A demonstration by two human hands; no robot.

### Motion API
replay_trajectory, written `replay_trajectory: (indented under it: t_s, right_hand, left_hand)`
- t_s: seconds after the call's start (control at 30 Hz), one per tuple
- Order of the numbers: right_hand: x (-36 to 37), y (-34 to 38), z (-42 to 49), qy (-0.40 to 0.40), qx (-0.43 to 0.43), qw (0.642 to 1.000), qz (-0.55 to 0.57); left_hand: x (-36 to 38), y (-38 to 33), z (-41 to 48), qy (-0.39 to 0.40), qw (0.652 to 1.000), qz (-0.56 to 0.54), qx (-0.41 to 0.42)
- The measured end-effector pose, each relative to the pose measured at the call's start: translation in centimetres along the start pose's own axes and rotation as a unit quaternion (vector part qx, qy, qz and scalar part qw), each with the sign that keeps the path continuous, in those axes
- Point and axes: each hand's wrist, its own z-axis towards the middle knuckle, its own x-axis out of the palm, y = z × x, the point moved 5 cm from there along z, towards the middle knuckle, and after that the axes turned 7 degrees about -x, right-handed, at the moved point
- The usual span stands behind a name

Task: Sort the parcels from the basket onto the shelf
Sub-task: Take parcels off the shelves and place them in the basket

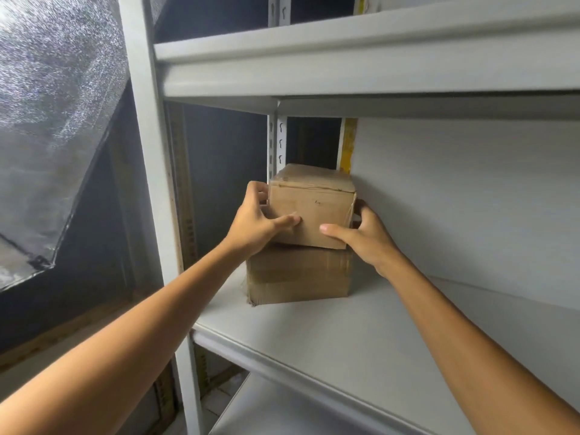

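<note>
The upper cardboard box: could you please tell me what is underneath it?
Under the upper cardboard box sits a wider taped box, standing on the white shelf board. Its top face is covered, so anything between them stays unseen.

Head cam, wide-angle, faces fwd into shelf (361, 334), close; single view.

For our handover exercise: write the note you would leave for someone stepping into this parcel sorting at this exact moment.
Left hand: grips the left side of the upper box, thumb on its front.
Right hand: grips its right side, thumb on the front.
Things: the upper box is on, or just above, the lower box, at the back left of the shelf. The basket is out of view.
Done: lower box placed.
Left: let go of the upper box, then sort any remaining parcels; how many remain cannot be seen.
</note>
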Motion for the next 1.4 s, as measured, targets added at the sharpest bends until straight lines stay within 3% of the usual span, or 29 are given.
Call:
replay_trajectory:
  t_s: [0.23, 0.4, 0.5, 0.63, 0.77, 0.97, 1.27, 1.4]
  right_hand:
    - [-5.1, 1.0, -5.8, 0.024, -0.034, 0.999, 0.016]
    - [-11.0, 1.2, -11.1, 0.058, 0.019, 0.995, 0.083]
    - [-15.7, 0.7, -14.0, -0.013, 0.079, 0.984, 0.158]
    - [-22.2, -1.1, -18.3, -0.128, 0.121, 0.977, 0.123]
    - [-27.5, -3.4, -24.2, -0.189, 0.148, 0.965, 0.109]
    - [-34.1, -2.9, -31.1, -0.29, 0.118, 0.947, 0.07]
    - [-41.3, 2.0, -40.3, -0.41, 0.095, 0.903, -0.085]
    - [-43.0, 3.9, -46.8, -0.481, 0.106, 0.861, -0.126]
  left_hand:
    - [3.9, -4.1, -6.6, 0.01, 0.999, 0.048, 0.022]
    - [9.4, -6.9, -10.5, 0.077, 0.996, 0.027, 0.042]
    - [13.8, -7.9, -12.2, 0.133, 0.989, 0.005, 0.059]
    - [20.5, -9.4, -14.4, 0.212, 0.973, -0.038, 0.086]
    - [27.8, -10.5, -16.1, 0.273, 0.955, -0.079, 0.085]
    - [36.2, -12.8, -18.7, 0.321, 0.928, -0.174, 0.08]
    - [47.1, -19.0, -25.4, 0.477, 0.837, -0.245, 0.107]
    - [50.7, -22.0, -30.8, 0.535, 0.787, -0.277, 0.129]
